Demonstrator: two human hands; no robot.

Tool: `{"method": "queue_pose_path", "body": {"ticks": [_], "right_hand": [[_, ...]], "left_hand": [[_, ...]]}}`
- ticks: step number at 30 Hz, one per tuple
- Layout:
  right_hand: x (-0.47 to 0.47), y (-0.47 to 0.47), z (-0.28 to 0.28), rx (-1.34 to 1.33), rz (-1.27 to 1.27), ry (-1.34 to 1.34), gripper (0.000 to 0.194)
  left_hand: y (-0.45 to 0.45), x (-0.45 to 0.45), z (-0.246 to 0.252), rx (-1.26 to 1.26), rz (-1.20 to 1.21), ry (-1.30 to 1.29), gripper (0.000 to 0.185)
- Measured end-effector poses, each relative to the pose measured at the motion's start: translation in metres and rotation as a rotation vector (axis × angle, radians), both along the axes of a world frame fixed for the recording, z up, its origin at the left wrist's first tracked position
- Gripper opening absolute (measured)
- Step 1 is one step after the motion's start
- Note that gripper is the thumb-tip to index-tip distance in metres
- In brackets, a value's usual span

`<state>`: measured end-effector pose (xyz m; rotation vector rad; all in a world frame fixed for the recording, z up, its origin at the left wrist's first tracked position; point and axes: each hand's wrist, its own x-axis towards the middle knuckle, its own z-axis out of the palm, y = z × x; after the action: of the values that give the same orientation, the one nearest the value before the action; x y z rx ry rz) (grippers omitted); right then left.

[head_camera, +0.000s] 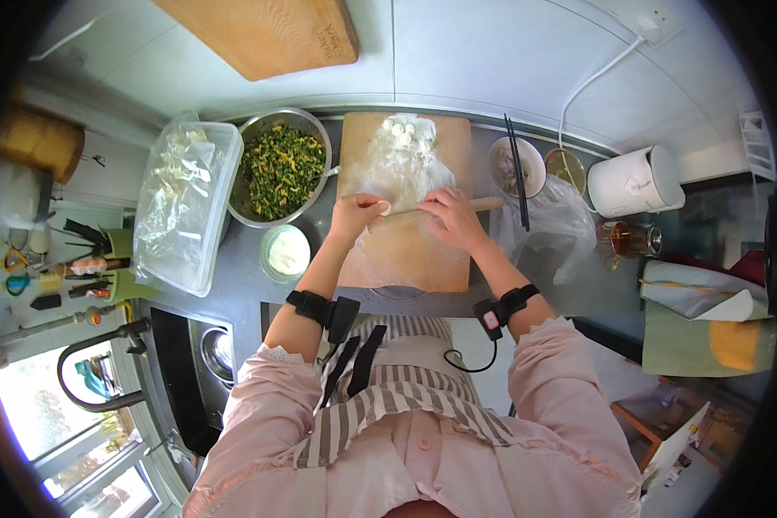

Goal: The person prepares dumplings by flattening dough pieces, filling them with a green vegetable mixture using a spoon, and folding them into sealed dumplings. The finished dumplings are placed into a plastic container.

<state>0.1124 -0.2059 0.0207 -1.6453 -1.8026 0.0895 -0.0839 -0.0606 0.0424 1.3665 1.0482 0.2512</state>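
On the floured wooden cutting board [405,259], my left hand [355,219] pinches the edge of a small white dough round [384,208] between thumb and fingers. My right hand [454,219] lies over a thin wooden rolling pin [487,204], fingers bent on its shaft. The pin lies across the board, its left end close to the dough round; whether they touch is hard to tell. Several small dough balls [400,131] sit at the board's far end amid white flour [405,158].
Left of the board stand a metal bowl of chopped green-and-yellow filling [327,139], a small bowl of white powder [265,254] and a lidded plastic box [201,259]. To the right are a bowl [536,162] with black chopsticks [517,175], a plastic bag [563,226] and a glass teapot [621,239].
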Motion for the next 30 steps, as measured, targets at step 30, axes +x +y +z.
{"method": "queue_pose_path", "body": {"ticks": [30], "right_hand": [[-0.048, 0.055, -0.009, -0.237, -0.679, -0.194, 0.013]], "left_hand": [[-0.006, 0.023, -0.037, 0.612, -0.355, 0.133, 0.009]]}}
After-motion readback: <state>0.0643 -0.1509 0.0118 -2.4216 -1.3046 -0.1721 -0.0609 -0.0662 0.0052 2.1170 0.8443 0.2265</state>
